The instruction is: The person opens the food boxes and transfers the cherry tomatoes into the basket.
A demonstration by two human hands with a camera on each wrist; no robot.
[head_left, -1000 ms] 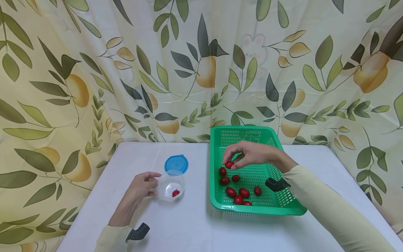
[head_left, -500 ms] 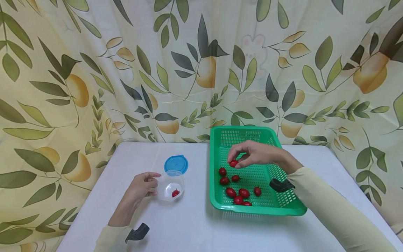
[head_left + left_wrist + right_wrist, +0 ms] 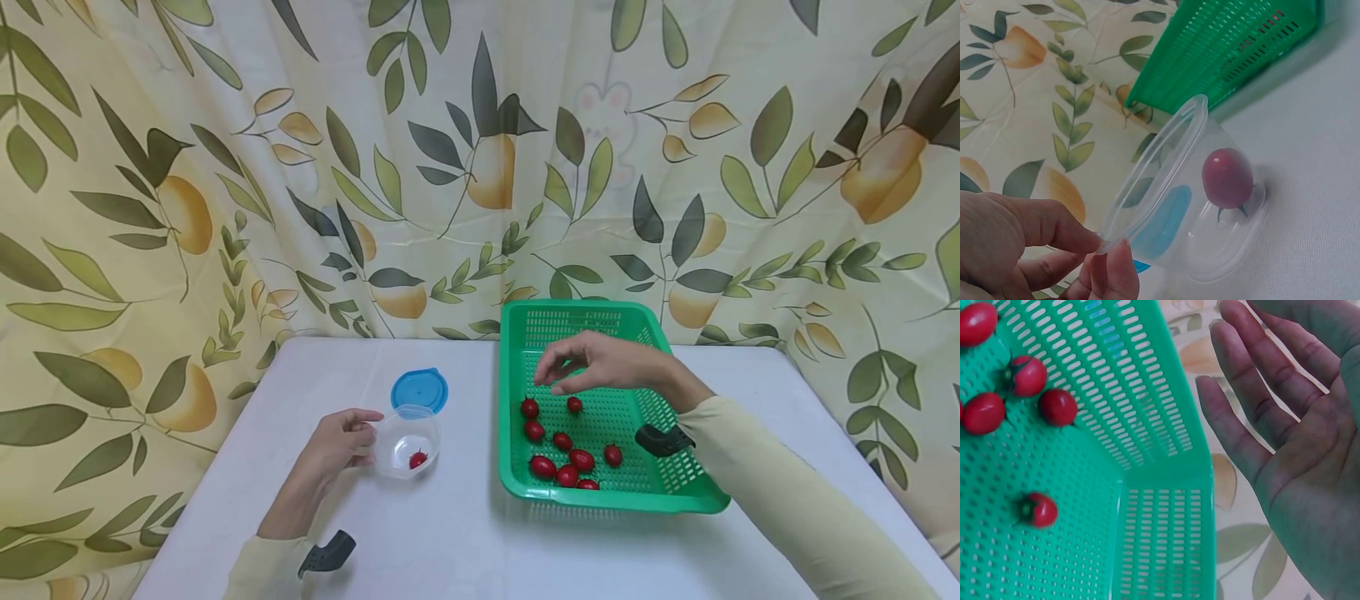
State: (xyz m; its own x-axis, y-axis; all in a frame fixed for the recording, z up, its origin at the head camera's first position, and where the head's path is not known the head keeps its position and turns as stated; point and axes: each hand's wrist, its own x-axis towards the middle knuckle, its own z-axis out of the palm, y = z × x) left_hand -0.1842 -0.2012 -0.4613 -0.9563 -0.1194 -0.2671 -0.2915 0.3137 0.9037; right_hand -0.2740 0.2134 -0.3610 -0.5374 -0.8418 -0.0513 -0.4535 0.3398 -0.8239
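My left hand (image 3: 347,442) pinches the rim of a small clear plastic container (image 3: 1204,250) between thumb and fingers. One cherry tomato (image 3: 1227,178) with a green stem lies inside it. Over the green basket (image 3: 510,454), my right hand (image 3: 600,362) hovers with its fingers loosely bent and nothing in them. Just below that hand a cherry tomato (image 3: 574,405) lies on the basket floor. Several more cherry tomatoes (image 3: 581,460) are gathered toward the basket's near left part. The right wrist view shows the palm and spread fingers (image 3: 1241,431) beside the basket's rim.
A round blue lid (image 3: 420,390) lies flat just behind the clear container. Both stand on a white-covered table (image 3: 420,542), left of the basket. A leaf-and-fruit patterned curtain (image 3: 420,167) hangs along the table's back edge.
My right hand has let go of the cherry tomato it pinched; that hand's fingers have parted. A couple of tomatoes have shifted toward the basket's near side. My left hand has stayed put.
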